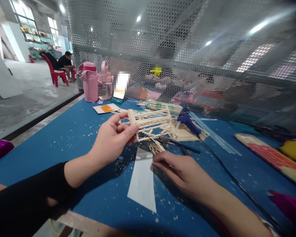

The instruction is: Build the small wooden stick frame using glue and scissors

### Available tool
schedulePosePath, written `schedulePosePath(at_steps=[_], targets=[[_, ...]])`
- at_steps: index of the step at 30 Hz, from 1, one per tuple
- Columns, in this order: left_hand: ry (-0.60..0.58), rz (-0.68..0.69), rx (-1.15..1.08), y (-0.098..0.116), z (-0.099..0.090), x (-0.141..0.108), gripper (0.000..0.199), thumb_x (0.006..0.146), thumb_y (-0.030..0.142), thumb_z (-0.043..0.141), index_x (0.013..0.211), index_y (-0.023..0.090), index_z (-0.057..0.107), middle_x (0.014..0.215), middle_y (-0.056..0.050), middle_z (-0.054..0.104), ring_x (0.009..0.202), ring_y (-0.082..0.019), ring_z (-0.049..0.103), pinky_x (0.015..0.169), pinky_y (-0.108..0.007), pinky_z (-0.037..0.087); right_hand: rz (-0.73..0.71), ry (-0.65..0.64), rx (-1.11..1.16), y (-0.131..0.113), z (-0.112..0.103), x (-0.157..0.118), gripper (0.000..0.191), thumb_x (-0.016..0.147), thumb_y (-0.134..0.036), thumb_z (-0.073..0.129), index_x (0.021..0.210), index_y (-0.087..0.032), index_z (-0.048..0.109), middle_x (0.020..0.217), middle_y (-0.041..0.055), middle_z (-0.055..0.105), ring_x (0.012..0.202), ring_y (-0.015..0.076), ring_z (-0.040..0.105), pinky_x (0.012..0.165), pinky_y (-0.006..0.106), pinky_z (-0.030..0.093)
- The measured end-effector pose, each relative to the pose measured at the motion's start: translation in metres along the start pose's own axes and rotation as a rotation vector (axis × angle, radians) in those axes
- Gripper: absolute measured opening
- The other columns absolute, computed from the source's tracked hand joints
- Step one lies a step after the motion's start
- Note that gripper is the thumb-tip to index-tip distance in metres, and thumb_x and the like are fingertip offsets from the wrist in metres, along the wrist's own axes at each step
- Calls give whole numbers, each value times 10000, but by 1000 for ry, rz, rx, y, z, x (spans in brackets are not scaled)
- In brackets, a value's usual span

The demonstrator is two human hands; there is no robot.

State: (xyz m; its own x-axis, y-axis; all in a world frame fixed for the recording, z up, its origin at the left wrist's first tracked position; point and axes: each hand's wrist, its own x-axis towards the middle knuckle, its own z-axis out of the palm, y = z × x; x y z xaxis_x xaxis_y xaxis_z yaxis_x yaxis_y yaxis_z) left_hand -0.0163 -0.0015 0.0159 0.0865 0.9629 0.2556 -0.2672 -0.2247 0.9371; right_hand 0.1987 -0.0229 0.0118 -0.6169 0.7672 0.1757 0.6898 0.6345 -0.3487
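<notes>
Blue counter [71,131], littered with wood flecks, stood before a perforated metal screen [101,36]. Left fingers [128,133] pinched the left end of a wooden-stick frame [132,118], seemingly light and stiff yet fragile at its joints, best held by the thicker bar there. Right fingers [169,158] were closed at short sticks [157,146], grip unclear, near a blue glue gun [187,121].

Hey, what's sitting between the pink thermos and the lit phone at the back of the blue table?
A clear water bottle with a pink handle stands between the pink thermos and the phone, as the head view shows.
</notes>
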Motion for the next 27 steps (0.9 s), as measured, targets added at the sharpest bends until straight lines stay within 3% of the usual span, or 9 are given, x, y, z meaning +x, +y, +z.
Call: schedulePosePath(at_steps=[4,8,14,20,27], targets=[[-4,-9,-16,1,0,0,411,756,281,702,1092,137,514,552,45,611,505,-92,582,486,-198,467,-46,66,-3,-4,-6,-2,173,924,-183,431,927,-217,600,832,13,721,703,117,677,625,208,508],[-6,-20,-32,1,0,1,502,704,194,724,1143,127,492,562,61,595,535,-90,582,510,-197,461,-140,158,-86,-10,-19,-1,182,922,-158,437,936,-222,607,807,4,731,669,115,688,592,195,514],[2,-19,-52,0,0,1,563,700,150,711,1206,116,466,599,66,591,571,-85,584,533,-194,458,-354,355,-299,-22,-44,25,158,930,-216,486,863,-220,628,786,21,709,724,142,669,682,258,531],[27,-10,-56,0,1,0,555,735,143,691,1240,115,461,601,67,586,554,-70,555,529,-181,458,-417,333,-374,-25,-49,48,228,948,-228,459,839,-224,659,808,30,675,757,133,637,665,251,512],[26,-21,-71,-1,2,2,551,727,150,697,1223,134,457,618,59,591,564,-84,577,514,-184,483,-458,345,-418,-23,-48,53,255,950,-189,426,869,-225,666,845,32,676,787,132,630,665,246,507]])
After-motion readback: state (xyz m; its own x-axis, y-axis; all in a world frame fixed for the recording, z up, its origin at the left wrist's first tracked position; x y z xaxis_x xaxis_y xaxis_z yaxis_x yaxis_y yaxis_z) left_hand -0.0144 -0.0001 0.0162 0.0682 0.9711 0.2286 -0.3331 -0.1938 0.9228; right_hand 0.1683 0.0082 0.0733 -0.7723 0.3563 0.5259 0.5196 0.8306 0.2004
